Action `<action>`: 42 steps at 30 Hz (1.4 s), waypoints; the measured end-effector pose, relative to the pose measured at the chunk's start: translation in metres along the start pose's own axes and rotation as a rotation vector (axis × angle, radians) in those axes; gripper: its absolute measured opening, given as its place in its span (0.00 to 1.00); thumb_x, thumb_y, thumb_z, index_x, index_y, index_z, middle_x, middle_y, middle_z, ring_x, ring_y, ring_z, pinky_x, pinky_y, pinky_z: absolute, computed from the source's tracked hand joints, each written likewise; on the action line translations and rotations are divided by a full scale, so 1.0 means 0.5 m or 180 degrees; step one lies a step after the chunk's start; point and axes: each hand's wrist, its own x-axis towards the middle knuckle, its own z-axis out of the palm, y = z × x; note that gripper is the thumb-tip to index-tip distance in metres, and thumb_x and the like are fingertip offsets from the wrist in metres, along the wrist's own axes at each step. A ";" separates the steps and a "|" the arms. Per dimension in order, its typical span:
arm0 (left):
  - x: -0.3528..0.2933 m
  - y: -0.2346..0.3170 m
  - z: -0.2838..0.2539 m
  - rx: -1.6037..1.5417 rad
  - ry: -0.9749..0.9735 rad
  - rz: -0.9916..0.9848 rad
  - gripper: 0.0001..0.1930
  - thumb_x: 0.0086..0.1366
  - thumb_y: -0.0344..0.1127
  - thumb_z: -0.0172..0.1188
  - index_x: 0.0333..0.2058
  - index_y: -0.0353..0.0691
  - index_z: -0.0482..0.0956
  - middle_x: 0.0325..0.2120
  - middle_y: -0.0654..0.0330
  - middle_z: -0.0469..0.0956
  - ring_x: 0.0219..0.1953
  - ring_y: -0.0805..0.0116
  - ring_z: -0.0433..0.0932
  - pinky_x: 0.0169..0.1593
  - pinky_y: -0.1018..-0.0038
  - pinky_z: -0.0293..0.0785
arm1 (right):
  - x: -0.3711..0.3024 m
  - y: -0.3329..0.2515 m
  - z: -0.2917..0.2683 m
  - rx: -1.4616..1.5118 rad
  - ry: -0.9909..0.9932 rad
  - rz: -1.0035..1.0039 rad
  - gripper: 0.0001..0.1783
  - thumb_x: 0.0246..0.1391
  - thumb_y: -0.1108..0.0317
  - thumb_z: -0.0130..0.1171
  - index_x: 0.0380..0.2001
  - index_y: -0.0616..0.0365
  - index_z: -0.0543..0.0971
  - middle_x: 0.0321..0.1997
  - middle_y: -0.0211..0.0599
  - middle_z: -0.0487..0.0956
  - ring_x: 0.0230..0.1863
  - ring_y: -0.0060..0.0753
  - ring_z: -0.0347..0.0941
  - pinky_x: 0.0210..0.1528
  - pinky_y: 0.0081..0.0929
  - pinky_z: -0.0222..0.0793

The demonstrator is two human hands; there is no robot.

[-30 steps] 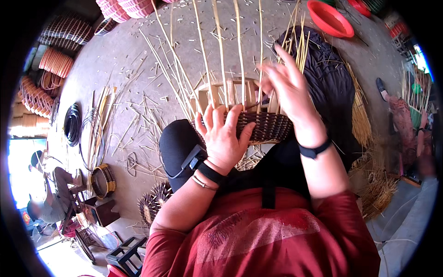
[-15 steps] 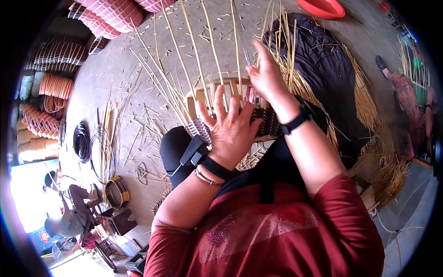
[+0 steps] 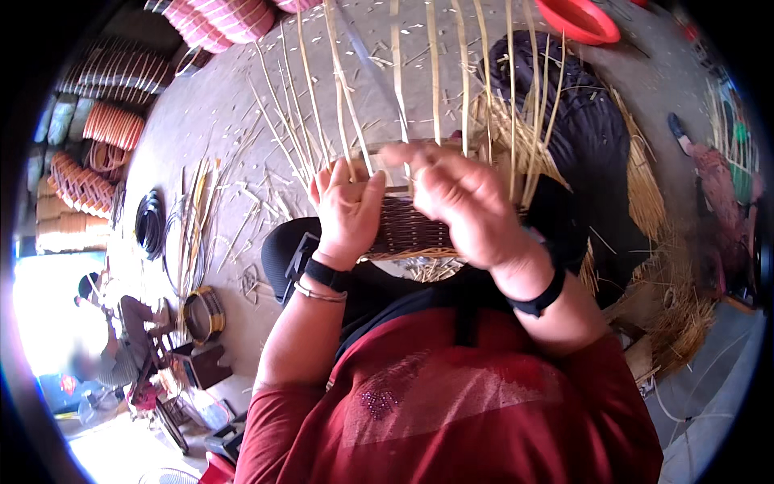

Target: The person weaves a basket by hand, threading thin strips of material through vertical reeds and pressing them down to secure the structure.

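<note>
On the person's lap, a half-woven basket (image 3: 419,230) is resting, its dark woven wall facing up and its pale upright stakes (image 3: 435,81) fanning away toward the floor. The left hand (image 3: 348,211) is pressing flat against the left side of the basket, fingers spread over the weave, probably to keep it from turning. The right hand (image 3: 463,202) is closing over the rim at the right side; it is blurred, so I cannot tell if it is pinching a strand or only pushing the weave down. The two hands are sitting close, almost touching.

The concrete floor (image 3: 226,137) is carrying many cut splinters. At its left edge, stacks of finished baskets (image 3: 89,153) are standing, with dark coils (image 3: 150,224) and a bundle of thin sticks (image 3: 193,218) near them. Further right, a heap of dark material (image 3: 597,137) and loose straw (image 3: 645,202) are lying, and a red bowl (image 3: 582,20) is at the far top edge.
</note>
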 end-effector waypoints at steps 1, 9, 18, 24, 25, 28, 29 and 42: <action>-0.035 -0.037 -0.009 -0.0323 0.0027 -0.0049 0.18 0.69 0.44 0.62 0.22 0.42 0.84 0.35 0.64 0.76 0.45 0.56 0.71 0.59 0.56 0.56 | 0.006 0.021 -0.024 0.0144 0.0045 0.0212 0.21 0.76 0.59 0.48 0.61 0.61 0.77 0.23 0.17 0.65 0.25 0.12 0.58 0.29 0.16 0.59; -0.068 -0.031 0.045 0.0757 0.0715 -0.0136 0.27 0.61 0.37 0.68 0.60 0.52 0.74 0.68 0.45 0.61 0.74 0.43 0.53 0.73 0.43 0.41 | 0.029 0.112 -0.073 0.0683 0.0819 0.1124 0.20 0.76 0.59 0.46 0.54 0.64 0.79 0.19 0.22 0.64 0.22 0.19 0.63 0.35 0.25 0.71; -0.114 0.084 0.077 0.0652 -0.0299 0.0150 0.44 0.66 0.58 0.60 0.69 0.30 0.60 0.58 0.40 0.70 0.70 0.42 0.60 0.73 0.44 0.47 | 0.191 0.176 -0.061 -0.4136 0.0493 0.0148 0.11 0.63 0.74 0.53 0.44 0.63 0.82 0.49 0.60 0.82 0.50 0.59 0.80 0.49 0.48 0.79; -0.106 0.074 0.082 0.0583 -0.0134 0.0226 0.27 0.64 0.48 0.65 0.57 0.40 0.75 0.51 0.47 0.73 0.63 0.45 0.67 0.70 0.47 0.53 | 0.170 0.159 -0.105 -0.4009 0.0608 -0.0465 0.46 0.58 0.82 0.57 0.76 0.56 0.50 0.67 0.67 0.68 0.47 0.48 0.84 0.45 0.34 0.84; -0.110 0.069 0.080 0.0520 -0.0227 0.0180 0.28 0.64 0.48 0.65 0.58 0.40 0.74 0.53 0.45 0.73 0.65 0.43 0.65 0.71 0.46 0.51 | 0.136 0.098 -0.081 -0.3340 0.0825 0.0528 0.43 0.64 0.77 0.58 0.76 0.56 0.49 0.61 0.61 0.76 0.40 0.37 0.84 0.42 0.30 0.82; -0.103 0.079 0.084 0.0549 -0.0288 0.0066 0.30 0.65 0.49 0.65 0.61 0.40 0.71 0.68 0.37 0.61 0.75 0.39 0.52 0.74 0.42 0.41 | 0.001 0.036 -0.116 -0.0568 0.1746 0.1279 0.30 0.73 0.70 0.50 0.74 0.56 0.59 0.48 0.42 0.82 0.41 0.29 0.80 0.42 0.26 0.76; -0.091 0.098 0.084 0.0556 -0.0027 0.0022 0.34 0.64 0.46 0.67 0.65 0.42 0.68 0.72 0.35 0.53 0.77 0.39 0.47 0.74 0.42 0.38 | -0.050 0.042 -0.159 -0.0228 0.1556 0.1141 0.26 0.73 0.69 0.50 0.71 0.58 0.66 0.45 0.37 0.81 0.45 0.30 0.79 0.49 0.32 0.77; -0.045 0.123 0.123 0.0591 -0.0710 0.0816 0.31 0.64 0.55 0.64 0.58 0.39 0.74 0.56 0.45 0.75 0.68 0.49 0.64 0.74 0.45 0.49 | 0.140 0.114 -0.193 -0.3686 0.1037 0.0776 0.45 0.60 0.81 0.57 0.77 0.51 0.51 0.64 0.58 0.73 0.55 0.39 0.79 0.55 0.31 0.77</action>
